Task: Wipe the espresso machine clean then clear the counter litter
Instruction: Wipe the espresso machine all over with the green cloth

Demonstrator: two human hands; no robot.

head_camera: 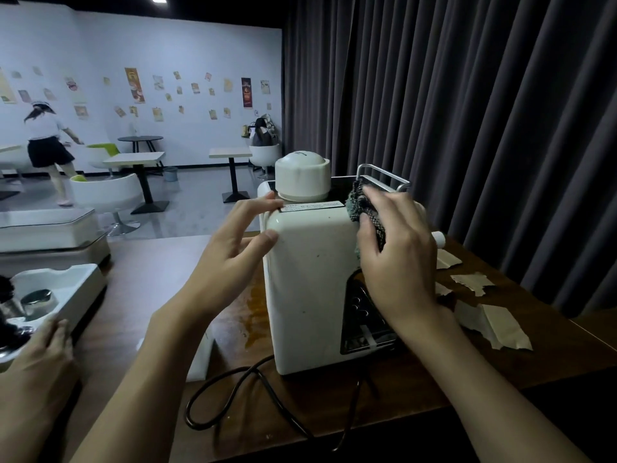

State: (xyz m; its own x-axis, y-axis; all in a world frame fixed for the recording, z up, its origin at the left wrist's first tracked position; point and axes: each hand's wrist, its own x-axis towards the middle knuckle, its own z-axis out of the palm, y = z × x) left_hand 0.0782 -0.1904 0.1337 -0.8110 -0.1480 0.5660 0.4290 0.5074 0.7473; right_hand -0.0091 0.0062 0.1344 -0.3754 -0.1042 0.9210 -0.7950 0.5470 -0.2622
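Observation:
A cream espresso machine (310, 289) stands on the wooden counter (140, 295), its back toward me. My left hand (233, 242) rests on its upper left edge with fingers nearly straight, thumb on the back panel. My right hand (397, 255) grips a dark checked cloth (362, 203) and presses it against the machine's upper right corner, below the metal rail (384, 173). Torn paper scraps (494, 319) lie on the counter to the right of the machine.
The machine's black power cord (233, 392) loops across the near counter. A white tray (66, 295) with metal parts sits at the left, where another person's hand (43, 355) rests. A wet stain (257, 305) lies beside the machine. Dark curtains hang behind.

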